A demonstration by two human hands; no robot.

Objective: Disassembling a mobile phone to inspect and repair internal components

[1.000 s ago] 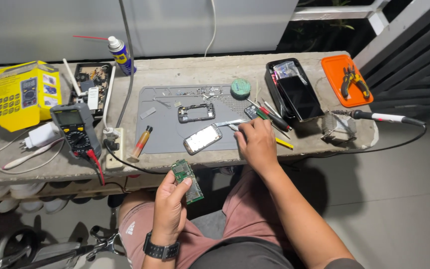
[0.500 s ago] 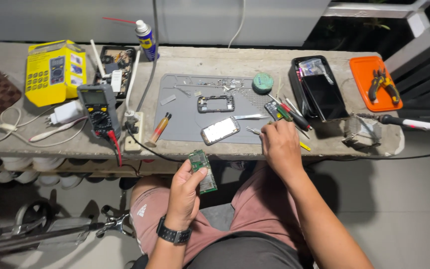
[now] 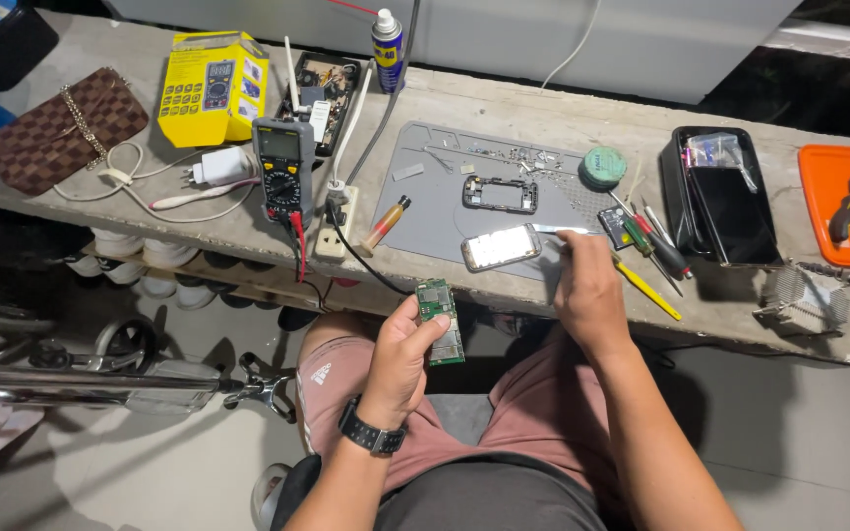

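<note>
So the left hand (image 3: pixel 400 354) is down below the bench edge over the lap, fingers curled around a small green circuit board (image 3: pixel 439 320), pinching it by the edges with the face tilted up toward the eyes, probably so nothing on it gets touched; the right hand (image 3: pixel 587 285) is up at the front of the grey work mat (image 3: pixel 425 211), fingers closed on a pair of metal tweezers (image 3: pixel 555 230) whose tips point left, just beside the phone screen (image 3: pixel 501 246) lying face up; the empty phone frame (image 3: pixel 500 194) sits further back on the mat with tiny screws and bits scattered near it, kept on the mat so they don't roll off I'd guess; screwdrivers (image 3: pixel 653 241) lie right next to that hand, within easy grab; multimeter (image 3: pixel 281 167) is parked off to the left.
</note>
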